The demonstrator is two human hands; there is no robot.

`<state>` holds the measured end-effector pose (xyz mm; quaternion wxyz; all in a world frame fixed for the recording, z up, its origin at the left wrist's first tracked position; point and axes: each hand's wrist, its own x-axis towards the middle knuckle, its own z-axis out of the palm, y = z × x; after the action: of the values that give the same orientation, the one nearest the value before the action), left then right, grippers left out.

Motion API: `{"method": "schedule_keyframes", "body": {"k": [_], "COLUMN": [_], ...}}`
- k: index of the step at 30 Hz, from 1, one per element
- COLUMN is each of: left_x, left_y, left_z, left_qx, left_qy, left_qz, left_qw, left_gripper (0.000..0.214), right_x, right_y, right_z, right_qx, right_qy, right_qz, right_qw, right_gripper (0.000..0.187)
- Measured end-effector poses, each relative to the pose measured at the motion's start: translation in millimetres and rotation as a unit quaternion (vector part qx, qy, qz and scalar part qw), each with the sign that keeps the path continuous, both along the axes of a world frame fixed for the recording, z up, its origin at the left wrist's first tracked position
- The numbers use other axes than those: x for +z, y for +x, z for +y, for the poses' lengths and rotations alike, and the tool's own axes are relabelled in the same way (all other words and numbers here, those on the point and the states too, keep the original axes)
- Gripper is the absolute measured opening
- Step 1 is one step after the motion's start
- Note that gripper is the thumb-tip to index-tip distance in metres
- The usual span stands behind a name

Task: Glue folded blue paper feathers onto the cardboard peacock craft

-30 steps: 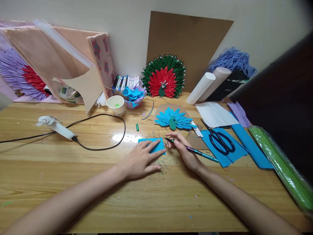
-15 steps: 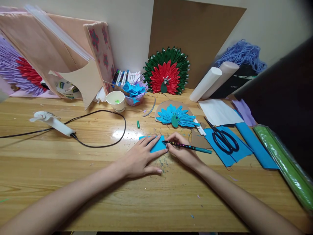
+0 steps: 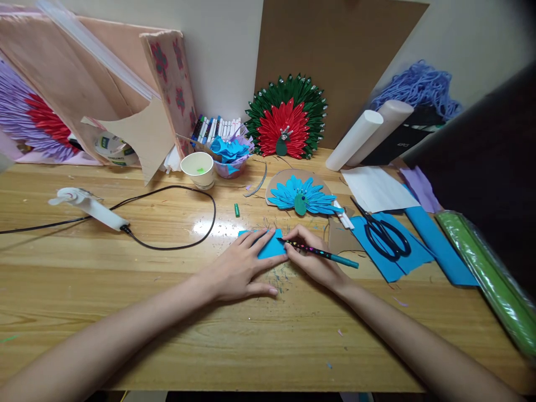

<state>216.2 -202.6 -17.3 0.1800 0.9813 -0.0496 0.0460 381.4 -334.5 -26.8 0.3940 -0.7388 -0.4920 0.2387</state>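
Observation:
A small piece of blue paper point(image 3: 271, 247) lies on the wooden table, partly covered by my left hand point(image 3: 238, 268). That hand is flat with its fingers spread across the paper. My right hand point(image 3: 314, 259) pinches a black felt-tip pen point(image 3: 320, 253) with coloured dots and a teal end. The pen's tip points left and is over the paper near its right edge; whether it touches I cannot tell. Just beyond the hands lies a short green pen cap point(image 3: 237, 210). Further back rests a blue paper peacock point(image 3: 302, 198) with a green body on a cardboard round.
Black-handled scissors point(image 3: 387, 237) lie on blue sheets at the right, near a green wrapped roll point(image 3: 488, 279). A corded white glue gun point(image 3: 90, 209) is at the left. A paper cup point(image 3: 198, 172), a bowl of scraps point(image 3: 230, 156) and a red-green peacock point(image 3: 285, 125) stand behind.
The pen has turned slightly in my right hand, its teal end now a little lower and further left. My left hand stays spread on the paper. The whole view has shifted slightly.

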Motion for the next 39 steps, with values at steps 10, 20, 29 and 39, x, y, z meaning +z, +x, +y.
{"method": "schedule_keyframes", "body": {"k": [10,20,29,39], "left_x": [0.4,-0.1,-0.8,-0.4], "left_y": [0.3,0.2,0.6,-0.5], "left_z": [1.2,1.3,1.7,1.6], "left_qx": [-0.009,-0.011,-0.015,-0.016], "left_qy": [-0.015,-0.022,-0.024,-0.025], "left_qz": [0.008,0.006,0.001,0.009], "left_qw": [1.0,1.0,1.0,1.0], "left_gripper": [0.069,0.07,0.068,0.07], "right_x": [0.7,0.0,-1.0,-3.7], "right_y": [0.5,0.8,4.0,0.1], "right_z": [-1.5,-3.3,-3.7,-2.4], "right_qx": [0.009,0.034,0.066,0.0], "right_qy": [0.018,0.02,0.024,0.024], "right_qz": [-0.005,-0.013,0.013,0.049], "right_qw": [1.0,0.999,0.997,0.998], "right_gripper": [0.01,0.014,0.015,0.005]}}
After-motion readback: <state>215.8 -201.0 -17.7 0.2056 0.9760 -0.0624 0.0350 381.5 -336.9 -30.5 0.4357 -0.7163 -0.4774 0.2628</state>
